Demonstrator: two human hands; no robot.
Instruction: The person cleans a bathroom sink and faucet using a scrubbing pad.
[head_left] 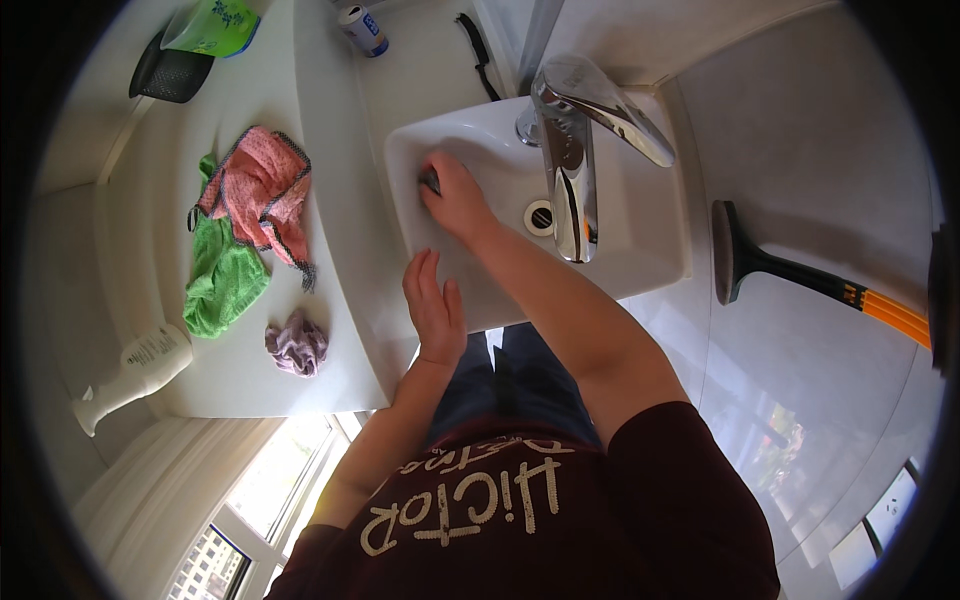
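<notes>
Inside the white sink [660,240], my right hand [460,200] is closed on a small dark grey object [432,180] and presses it to the left inner wall. Most of that object is covered by the fingers, so its kind cannot be made out. My left hand [436,312] rests by the sink's near left edge, with fingers stretched out and nothing in them. The chrome faucet [572,180] rises right of my right hand, above the drain [539,217]. No water is seen running from it.
On the left counter lie a pink cloth [262,190], a green cloth [225,275], a crumpled purple cloth [297,344] and a white spray bottle [145,370]. A can [362,31] and a black-handled tool [478,55] sit behind the sink. An orange-handled squeegee [790,270] is at right.
</notes>
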